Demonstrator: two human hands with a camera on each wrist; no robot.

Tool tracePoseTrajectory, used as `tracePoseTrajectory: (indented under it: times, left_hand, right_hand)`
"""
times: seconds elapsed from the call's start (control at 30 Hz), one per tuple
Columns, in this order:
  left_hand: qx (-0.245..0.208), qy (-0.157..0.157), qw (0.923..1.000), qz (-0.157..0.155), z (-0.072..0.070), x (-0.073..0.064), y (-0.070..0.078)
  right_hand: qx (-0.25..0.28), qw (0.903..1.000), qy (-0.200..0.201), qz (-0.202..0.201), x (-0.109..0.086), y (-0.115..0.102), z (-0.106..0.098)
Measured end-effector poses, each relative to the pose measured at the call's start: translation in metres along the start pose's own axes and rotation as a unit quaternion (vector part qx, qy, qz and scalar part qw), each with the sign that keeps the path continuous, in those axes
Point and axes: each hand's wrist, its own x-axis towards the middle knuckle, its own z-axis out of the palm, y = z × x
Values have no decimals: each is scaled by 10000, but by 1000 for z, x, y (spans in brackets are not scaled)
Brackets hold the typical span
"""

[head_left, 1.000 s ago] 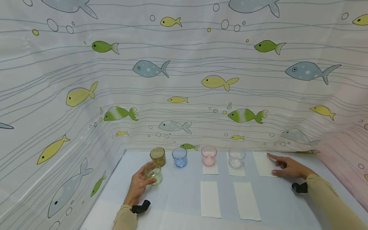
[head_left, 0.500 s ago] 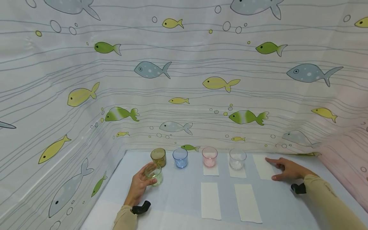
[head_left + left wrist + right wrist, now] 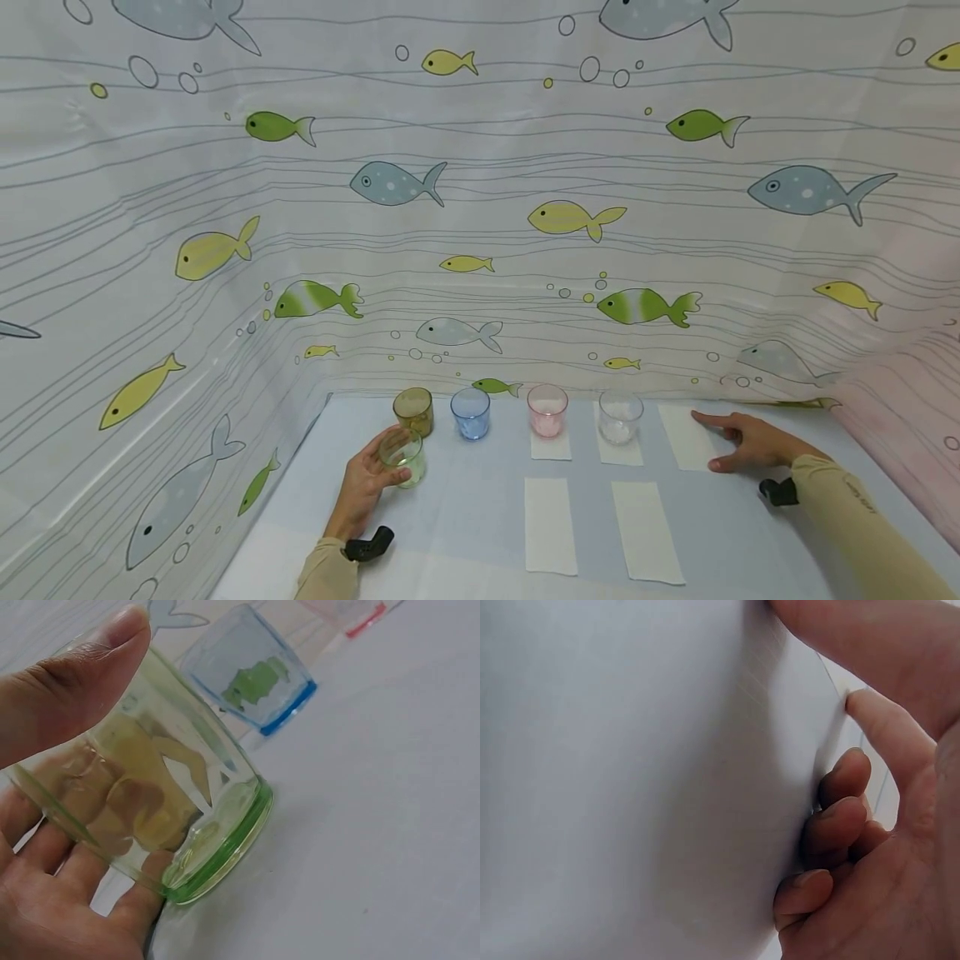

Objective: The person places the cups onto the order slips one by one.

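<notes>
My left hand (image 3: 365, 483) holds a green-tinted glass (image 3: 412, 472) around its side, thumb on the near side and fingers behind it. In the left wrist view the green glass (image 3: 225, 855) stands with its thick base at the tabletop. Just behind it is an amber glass (image 3: 413, 408). At the far right, my right hand (image 3: 757, 442) rests on a white rectangular sheet (image 3: 681, 437). Its index finger is stretched to the sheet's upper part and its thumb touches lower down. In the right wrist view the other fingers (image 3: 832, 825) are loosely bent and hold nothing.
A blue glass (image 3: 470, 414) stands right of the amber one. Farther right, a pink glass (image 3: 547, 412) and a clear glass (image 3: 620, 417) each stand on a white sheet. Two more sheets, a left one (image 3: 551, 527) and a right one (image 3: 648, 533), lie nearer. A fish-patterned curtain (image 3: 480, 292) surrounds the table.
My right hand has shifted slightly left and nearer over the white sheet, then stayed put. My left hand keeps its hold on the green glass in almost the same place.
</notes>
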Motion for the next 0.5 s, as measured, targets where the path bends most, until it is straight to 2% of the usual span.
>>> tracePoseTrajectory:
  times: [0.3,0.5]
  left_hand:
    - [-9,-117,9999,-71,3,1,3]
    - [34,-251,9997,-62,14,5,10]
  right_hand:
    - [119,9999,5,85,1,2,-1]
    - [103,9998,-25,187,1,4,0]
